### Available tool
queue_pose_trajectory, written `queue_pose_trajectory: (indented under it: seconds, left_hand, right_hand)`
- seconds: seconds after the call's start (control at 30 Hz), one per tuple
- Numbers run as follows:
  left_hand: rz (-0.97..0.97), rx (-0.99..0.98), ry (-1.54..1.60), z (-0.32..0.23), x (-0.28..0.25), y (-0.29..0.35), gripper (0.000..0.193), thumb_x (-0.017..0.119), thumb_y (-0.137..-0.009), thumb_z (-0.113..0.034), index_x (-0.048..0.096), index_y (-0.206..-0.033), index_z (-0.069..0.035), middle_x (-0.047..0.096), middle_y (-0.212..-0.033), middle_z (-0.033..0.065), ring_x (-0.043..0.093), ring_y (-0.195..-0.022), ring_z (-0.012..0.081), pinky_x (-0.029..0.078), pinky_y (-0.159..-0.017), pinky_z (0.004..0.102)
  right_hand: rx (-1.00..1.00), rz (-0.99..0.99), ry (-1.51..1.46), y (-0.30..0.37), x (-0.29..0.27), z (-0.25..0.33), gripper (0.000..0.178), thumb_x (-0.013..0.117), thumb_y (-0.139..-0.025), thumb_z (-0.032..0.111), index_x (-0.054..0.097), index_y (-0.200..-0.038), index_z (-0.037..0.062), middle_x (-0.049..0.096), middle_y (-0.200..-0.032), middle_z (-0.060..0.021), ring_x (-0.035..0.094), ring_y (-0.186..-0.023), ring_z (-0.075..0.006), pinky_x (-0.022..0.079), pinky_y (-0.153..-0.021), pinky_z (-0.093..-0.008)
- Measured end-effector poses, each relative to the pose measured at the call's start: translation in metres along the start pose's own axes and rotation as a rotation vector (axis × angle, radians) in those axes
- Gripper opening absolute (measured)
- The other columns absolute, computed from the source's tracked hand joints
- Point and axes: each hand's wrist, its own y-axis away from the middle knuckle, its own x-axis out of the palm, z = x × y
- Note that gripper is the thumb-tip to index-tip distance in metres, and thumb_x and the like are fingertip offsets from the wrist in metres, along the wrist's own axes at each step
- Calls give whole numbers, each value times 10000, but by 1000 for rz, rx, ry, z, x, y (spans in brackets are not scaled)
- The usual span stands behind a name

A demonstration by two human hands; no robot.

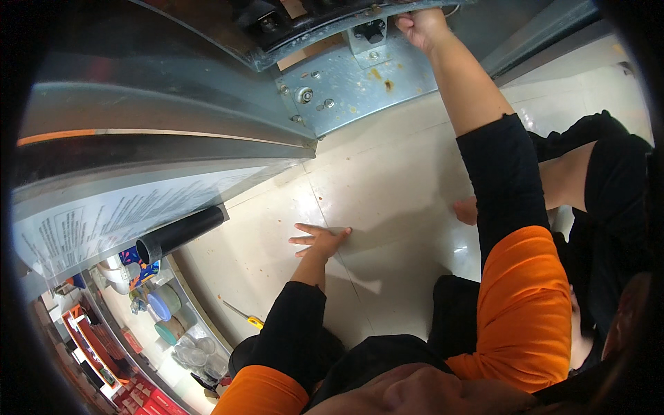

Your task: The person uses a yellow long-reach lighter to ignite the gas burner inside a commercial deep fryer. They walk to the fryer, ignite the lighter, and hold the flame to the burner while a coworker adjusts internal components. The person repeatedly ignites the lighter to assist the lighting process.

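Note:
My left hand (pixel 321 241) is spread out over the tiled floor with its fingers apart, and nothing is in it. High up, my right hand (pixel 422 26) reaches to the lower part of a metal appliance (pixel 228 97), with fingers curled beneath its dark curved edge. The edge partly covers those fingertips, so what they grip is hidden. Just left of that hand, a black knob-like part (pixel 371 31) sits in a metal bracket. Below it lies a galvanized base plate (pixel 373 83) with several bolts and rusty stains. A screwdriver (pixel 254 322) with a yellow handle rests on the floor beside my left forearm.
Another person in black clothing (pixel 615 173) is close on my right, with a bare limb near the floor. At left, a black tube (pixel 181 234) stands out beside a printed sheet (pixel 104 207). Shelves (pixel 200 311) below hold lidded containers, clear cups and red packages.

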Motion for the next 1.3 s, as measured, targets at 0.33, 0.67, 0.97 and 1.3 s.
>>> queue_pose_trajectory:
  seconds: [0.33, 0.67, 0.97, 1.3]
  left_hand:
    - [-36, 50, -30, 6, 7, -9, 1558, 792, -678, -706, -372, -1452, -17, -320, -1475, 439, -201, -1367, 687, 76, -1117, 734]
    - [-72, 22, 61, 10, 11, -17, 1555, 819, -670, -676, -375, -1468, -82, -326, -1505, 392, -122, -1383, 694, 128, -1132, 712]
    - [-62, 46, 129, 8, 7, -10, 1551, 833, -679, -646, -391, -1462, -108, -342, -1513, 364, -135, -1376, 696, 154, -1135, 702]
    - [-62, 42, 144, 8, 6, -9, 1562, 854, -668, -627, -394, -1464, -130, -348, -1514, 357, -135, -1378, 693, 152, -1134, 705]
  right_hand:
    - [164, -2, -805, -30, -21, -8, 260, 389, -1036, 185, 594, -877, 161, 560, -717, 6, 400, -454, -80, 260, -342, -183]
    - [226, 170, -519, -8, -16, -7, 275, 307, -1054, 122, 513, -872, 105, 436, -673, -20, 338, -465, -77, 275, -354, -187]
    - [164, 80, -86, -2, -24, -13, 202, 384, -1078, 127, 520, -995, 3, 556, -791, -92, 397, -516, -89, 304, -392, -193]
    - [216, -66, -364, -47, -30, -26, 162, 372, -1041, 19, 533, -1022, 13, 608, -863, -142, 481, -551, -137, 387, -393, -196]
